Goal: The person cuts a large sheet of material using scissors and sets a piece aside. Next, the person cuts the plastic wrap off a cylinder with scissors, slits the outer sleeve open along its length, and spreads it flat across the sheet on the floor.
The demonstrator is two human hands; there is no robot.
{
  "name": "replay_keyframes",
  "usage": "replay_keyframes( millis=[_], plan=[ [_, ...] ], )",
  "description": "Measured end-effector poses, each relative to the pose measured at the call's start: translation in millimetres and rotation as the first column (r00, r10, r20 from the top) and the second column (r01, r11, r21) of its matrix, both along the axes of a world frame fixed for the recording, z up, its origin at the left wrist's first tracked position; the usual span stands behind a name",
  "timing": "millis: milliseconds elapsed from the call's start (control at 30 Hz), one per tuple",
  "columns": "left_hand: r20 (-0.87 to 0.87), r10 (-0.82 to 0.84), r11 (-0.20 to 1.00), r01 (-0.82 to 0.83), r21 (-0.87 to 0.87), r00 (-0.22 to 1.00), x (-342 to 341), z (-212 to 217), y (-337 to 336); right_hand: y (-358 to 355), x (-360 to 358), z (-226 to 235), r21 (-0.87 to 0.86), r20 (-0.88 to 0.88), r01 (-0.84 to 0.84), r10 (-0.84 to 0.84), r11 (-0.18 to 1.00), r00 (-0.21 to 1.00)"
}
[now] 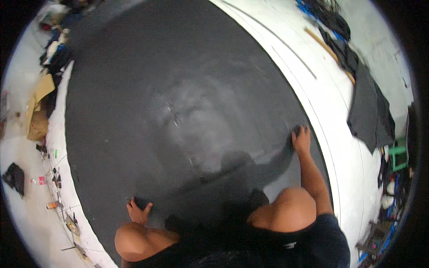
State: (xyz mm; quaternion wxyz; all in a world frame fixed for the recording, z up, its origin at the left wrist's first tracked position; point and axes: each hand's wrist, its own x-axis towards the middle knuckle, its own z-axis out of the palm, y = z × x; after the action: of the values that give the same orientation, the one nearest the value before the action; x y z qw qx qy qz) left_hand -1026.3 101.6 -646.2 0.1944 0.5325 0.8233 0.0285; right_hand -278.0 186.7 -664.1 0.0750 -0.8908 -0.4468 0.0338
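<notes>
A wide sheet of dark grey fabric (pixel 178 89) lies spread flat over a long white table (pixel 313 58). My left hand (pixel 139 210) presses on the fabric near its lower edge, fingers curled on the cloth, just above my left knee. My right hand (pixel 301 138) grips the fabric close to its right edge, with my arm stretched out from my right knee. Both knees rest at the bottom of the sheet.
Dark cloth pieces (pixel 368 107) and a wooden stick (pixel 328 51) lie at the table's right side. A green stool (pixel 397 154) stands at the far right. Small tools and scraps (pixel 58 196) line the left edge, with brown paper (pixel 38 111) and clothes beyond.
</notes>
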Motion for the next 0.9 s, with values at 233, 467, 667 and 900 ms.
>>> replay_keyframes(
  millis=[233, 467, 667, 900],
  plan=[
    [-0.022, 0.101, 0.97, -0.103, -0.222, 0.995, 16.4, 10.5, 0.3, -5.8, -171.0, 46.9, 0.13, -0.172, -0.686, 0.698, 0.716, 0.695],
    [0.003, 0.093, 0.993, -0.092, -0.079, 0.996, 22.5, 5.1, -3.8, -16.8, -207.2, 20.0, -0.04, -0.168, -0.897, 0.882, 0.441, 0.441],
    [0.068, 0.056, 0.987, -0.044, -0.157, 0.996, 19.3, 20.6, 2.1, -8.9, -203.4, 14.4, -0.057, -0.273, -0.897, 0.857, 0.439, 0.437],
    [0.082, 0.072, 0.98, -0.056, -0.189, 0.994, 11.1, 10.2, 1.4, -8.7, -198.4, 7.9, -0.046, -0.253, -0.921, 0.888, 0.386, 0.385]
  ],
)
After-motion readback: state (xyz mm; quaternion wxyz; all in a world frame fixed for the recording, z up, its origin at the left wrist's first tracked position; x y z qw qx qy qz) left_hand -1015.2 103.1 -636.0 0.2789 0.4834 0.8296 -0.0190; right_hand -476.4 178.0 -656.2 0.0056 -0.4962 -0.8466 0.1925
